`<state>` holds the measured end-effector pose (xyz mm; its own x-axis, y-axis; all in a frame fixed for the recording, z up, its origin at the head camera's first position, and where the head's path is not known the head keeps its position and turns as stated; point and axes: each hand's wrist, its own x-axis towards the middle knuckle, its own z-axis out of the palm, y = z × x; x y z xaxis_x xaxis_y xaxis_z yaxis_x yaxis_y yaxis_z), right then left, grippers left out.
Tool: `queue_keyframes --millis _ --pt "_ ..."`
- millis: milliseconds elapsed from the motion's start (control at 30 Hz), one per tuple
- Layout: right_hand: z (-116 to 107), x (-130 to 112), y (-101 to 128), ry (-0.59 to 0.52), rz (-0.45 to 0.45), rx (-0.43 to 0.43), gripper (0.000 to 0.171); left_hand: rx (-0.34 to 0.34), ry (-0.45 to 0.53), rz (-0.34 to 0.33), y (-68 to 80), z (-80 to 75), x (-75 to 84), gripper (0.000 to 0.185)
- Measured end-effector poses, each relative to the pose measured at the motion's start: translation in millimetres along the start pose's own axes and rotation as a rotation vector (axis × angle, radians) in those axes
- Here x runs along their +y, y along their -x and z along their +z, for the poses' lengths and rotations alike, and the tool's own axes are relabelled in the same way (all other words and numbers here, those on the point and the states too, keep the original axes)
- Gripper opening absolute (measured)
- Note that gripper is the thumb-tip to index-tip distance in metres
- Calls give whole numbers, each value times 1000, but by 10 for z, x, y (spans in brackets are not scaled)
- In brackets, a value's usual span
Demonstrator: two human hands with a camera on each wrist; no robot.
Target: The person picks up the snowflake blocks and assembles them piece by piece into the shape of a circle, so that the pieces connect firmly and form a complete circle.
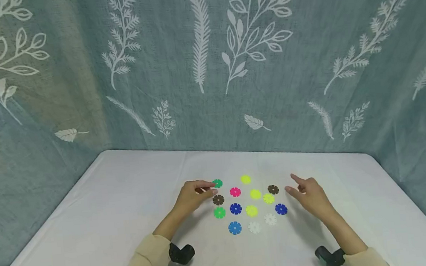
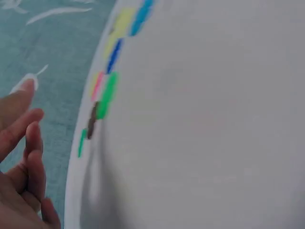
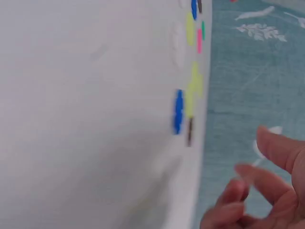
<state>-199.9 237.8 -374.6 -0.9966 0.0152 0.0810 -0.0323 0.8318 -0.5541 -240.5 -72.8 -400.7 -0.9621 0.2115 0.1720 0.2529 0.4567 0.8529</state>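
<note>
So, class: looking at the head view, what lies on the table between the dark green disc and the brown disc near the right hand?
In the head view, between the dark green disc and the brown disc lie the pink disc and a yellow disc.

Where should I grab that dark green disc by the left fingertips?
Pinch the dark green disc across its notched rim, coming from above: it lies flat on the table, and the left hand is right beside it.

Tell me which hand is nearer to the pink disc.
Left. The left hand has its fingertips just left of the pink disc, with only the dark green disc and a brown disc between. The right hand is farther off to the right, beyond the other brown disc.
</note>
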Motion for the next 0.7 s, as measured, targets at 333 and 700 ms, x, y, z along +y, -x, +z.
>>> queue_keyframes --millis 333,700 --pt "213 215 28 -249 180 -176 37 -82 -327 -33 131 138 -47 29" --pt "258 161 42 -17 121 -100 29 -92 -407 33 122 199 -24 22"
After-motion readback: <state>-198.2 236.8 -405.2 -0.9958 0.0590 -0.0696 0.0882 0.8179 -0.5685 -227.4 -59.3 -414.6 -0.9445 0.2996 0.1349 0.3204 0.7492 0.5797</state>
